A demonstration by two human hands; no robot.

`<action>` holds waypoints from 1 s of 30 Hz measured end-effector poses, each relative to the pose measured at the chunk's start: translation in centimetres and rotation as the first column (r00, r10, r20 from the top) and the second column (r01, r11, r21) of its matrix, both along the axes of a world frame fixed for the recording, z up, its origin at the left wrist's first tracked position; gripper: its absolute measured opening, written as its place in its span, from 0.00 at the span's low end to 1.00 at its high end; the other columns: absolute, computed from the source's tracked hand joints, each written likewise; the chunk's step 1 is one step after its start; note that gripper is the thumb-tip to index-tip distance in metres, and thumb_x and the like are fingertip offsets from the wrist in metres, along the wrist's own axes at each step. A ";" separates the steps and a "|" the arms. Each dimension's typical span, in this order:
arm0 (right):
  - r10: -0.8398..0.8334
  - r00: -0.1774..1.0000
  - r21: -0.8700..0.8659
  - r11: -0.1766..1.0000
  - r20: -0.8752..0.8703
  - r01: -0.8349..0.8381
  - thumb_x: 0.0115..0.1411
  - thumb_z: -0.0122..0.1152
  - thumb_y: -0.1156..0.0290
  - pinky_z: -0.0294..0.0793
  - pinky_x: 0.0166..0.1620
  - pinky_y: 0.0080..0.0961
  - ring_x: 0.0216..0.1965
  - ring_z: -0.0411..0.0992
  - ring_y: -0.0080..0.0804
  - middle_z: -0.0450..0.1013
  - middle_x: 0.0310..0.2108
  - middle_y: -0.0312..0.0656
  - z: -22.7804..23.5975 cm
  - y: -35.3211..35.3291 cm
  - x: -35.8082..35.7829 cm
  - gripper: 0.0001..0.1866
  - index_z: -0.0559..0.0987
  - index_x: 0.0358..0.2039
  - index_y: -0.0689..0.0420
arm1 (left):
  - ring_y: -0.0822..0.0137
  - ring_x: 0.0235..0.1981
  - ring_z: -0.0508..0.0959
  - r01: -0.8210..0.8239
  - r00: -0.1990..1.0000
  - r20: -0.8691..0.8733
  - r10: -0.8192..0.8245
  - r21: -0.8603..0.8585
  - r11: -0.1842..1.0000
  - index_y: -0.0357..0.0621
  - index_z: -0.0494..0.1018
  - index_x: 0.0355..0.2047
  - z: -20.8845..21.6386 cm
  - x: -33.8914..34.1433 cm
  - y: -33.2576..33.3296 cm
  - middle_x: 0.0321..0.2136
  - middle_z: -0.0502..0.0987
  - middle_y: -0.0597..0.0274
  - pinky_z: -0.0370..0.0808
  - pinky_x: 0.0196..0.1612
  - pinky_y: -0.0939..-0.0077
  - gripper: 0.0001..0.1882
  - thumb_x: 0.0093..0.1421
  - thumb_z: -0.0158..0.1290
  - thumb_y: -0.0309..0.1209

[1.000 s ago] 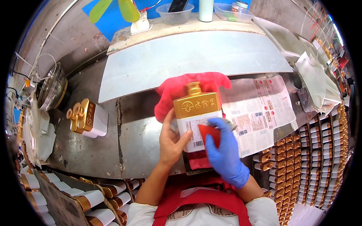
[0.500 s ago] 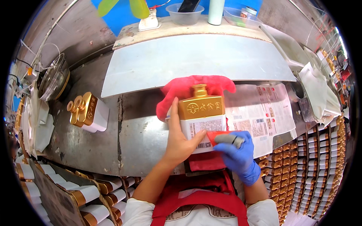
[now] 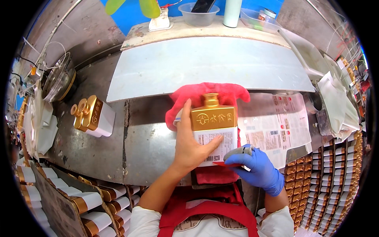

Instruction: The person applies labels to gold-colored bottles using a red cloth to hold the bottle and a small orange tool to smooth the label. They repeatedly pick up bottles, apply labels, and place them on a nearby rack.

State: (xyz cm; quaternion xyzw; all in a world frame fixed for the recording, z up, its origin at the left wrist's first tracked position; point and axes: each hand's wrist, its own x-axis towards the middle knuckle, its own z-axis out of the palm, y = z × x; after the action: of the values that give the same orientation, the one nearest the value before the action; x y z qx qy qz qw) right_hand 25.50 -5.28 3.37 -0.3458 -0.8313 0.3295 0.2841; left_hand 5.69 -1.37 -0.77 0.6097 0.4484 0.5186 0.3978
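Observation:
A flat, shouldered bottle (image 3: 213,119) with a gold top and a white lower body lies face up in front of me on a red cloth (image 3: 189,94). My bare left hand (image 3: 191,144) holds its left side, with the thumb across the printed label (image 3: 227,144). In my right hand (image 3: 258,170), gloved in blue, is a thin red scraper (image 3: 223,163), its edge near the label's bottom. A grey piece with a dark band (image 3: 238,150) shows along the top of that hand; whether it is a finger cover or part of the tool, I cannot tell.
Gold-and-white bottles (image 3: 94,118) stand to the left on the metal table (image 3: 148,158). Printed sheets (image 3: 276,122) lie at the right. A pale board (image 3: 209,63) spans the back. Racks of bottles (image 3: 331,177) flank me. Glass lids (image 3: 59,77) lean at far left.
The red scraper has moved down the label towards its bottom edge, and my right hand has turned and shifted lower right. My left thumb has slid right across the label.

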 end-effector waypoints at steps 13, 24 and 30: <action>-0.357 0.932 0.203 0.910 -0.060 0.362 0.51 0.64 0.78 0.71 0.37 0.34 0.33 0.73 0.44 0.75 0.36 0.43 -0.3 1.6 -1.2 0.18 0.75 0.43 0.53 | 0.61 0.61 0.60 0.166 0.980 0.135 -0.146 -0.146 0.975 0.38 0.34 0.67 -1.7 -2.0 -0.7 0.60 0.57 0.49 0.55 0.62 0.69 0.45 0.57 0.52 0.22; -0.267 0.961 0.212 0.938 -0.066 0.275 0.52 0.62 0.79 0.72 0.38 0.34 0.34 0.72 0.44 0.75 0.35 0.44 0.4 2.0 -2.1 0.17 0.74 0.44 0.54 | 0.60 0.65 0.50 0.257 0.949 0.235 -0.210 -0.192 0.947 0.36 0.31 0.67 -1.9 -2.8 -1.1 0.65 0.46 0.46 0.49 0.65 0.68 0.46 0.60 0.52 0.27; -0.363 0.927 0.430 0.825 -0.095 0.367 0.53 0.62 0.78 0.71 0.38 0.34 0.32 0.72 0.45 0.74 0.34 0.43 0.2 4.7 -3.6 0.16 0.74 0.42 0.53 | 0.60 0.65 0.52 0.242 0.950 0.232 -0.207 -0.135 0.961 0.37 0.31 0.67 -2.5 -3.0 -1.0 0.65 0.48 0.46 0.51 0.64 0.68 0.48 0.58 0.53 0.26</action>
State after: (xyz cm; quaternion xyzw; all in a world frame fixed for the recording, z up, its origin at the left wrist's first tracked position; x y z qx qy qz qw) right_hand 21.89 -0.53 3.61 -0.4234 -0.8013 0.0744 0.4161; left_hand 2.72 -2.35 -3.31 0.5627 0.3707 0.4949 0.5487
